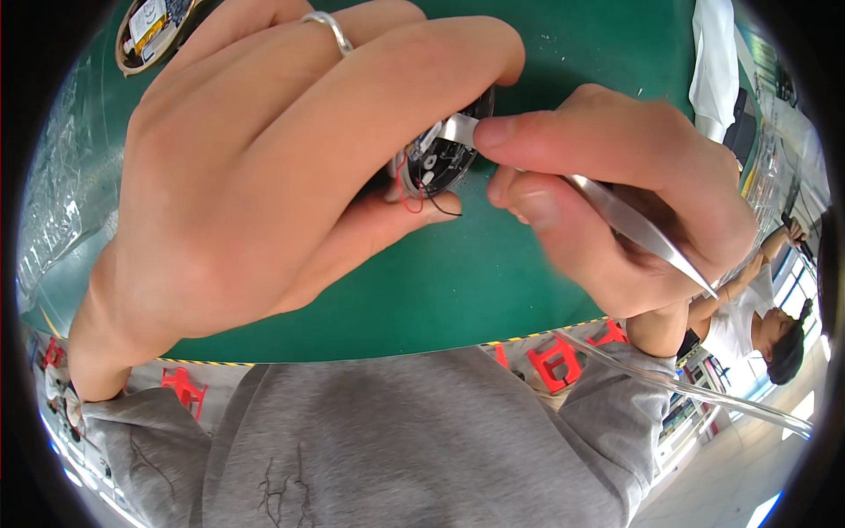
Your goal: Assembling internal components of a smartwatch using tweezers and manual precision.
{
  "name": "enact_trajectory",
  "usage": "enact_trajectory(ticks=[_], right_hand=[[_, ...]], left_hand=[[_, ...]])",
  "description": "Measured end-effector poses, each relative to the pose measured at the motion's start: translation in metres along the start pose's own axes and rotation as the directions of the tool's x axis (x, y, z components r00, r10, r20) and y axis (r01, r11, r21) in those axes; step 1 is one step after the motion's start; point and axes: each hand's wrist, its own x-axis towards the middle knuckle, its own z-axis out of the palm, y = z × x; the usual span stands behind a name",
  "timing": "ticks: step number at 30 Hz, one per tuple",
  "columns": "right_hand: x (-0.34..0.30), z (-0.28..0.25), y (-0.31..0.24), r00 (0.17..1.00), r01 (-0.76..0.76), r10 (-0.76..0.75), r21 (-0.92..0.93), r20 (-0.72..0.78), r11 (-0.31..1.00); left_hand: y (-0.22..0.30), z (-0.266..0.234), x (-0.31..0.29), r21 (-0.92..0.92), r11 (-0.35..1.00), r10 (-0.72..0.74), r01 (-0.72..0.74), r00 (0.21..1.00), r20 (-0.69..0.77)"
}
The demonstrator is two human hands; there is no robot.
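Note:
My left hand (246, 167), with a ring on one finger, is curled around a small round black electronic device (447, 165). Thin red and black wires hang from the device's near side, by the thumb. Most of its body is hidden behind my fingers. Between the thumb and fingers of my right hand (625, 167) are silver metal tweezers (627, 218), turned so that the pointed end sticks out toward the lower right. The flat, wide end lies at the device's face, and I cannot tell whether it presses on it.
A green mat (405, 299) covers the table. An opened round unit (154, 31) with circuitry lies at the upper left, near clear plastic (75, 176). White material (713, 66) lies at the far right. Red stools (554, 363) stand beyond the near edge; another person (761, 308) is at the right.

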Motion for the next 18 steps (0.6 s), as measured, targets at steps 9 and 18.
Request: enact_trajectory(ticks=[9,18], right_hand=[[-0.009,0.019,0.0,0.962,-0.054,0.152,0.388,-0.228,0.92],[0.002,0.023,0.002,0.994,-0.023,0.033,0.101,-0.104,0.995]], left_hand=[[0.003,-0.001,-0.004,0.028,0.999,-0.026,0.026,1.0,-0.009],[0.005,0.001,-0.005,0.028,0.999,-0.021,0.022,0.998,-0.064]])
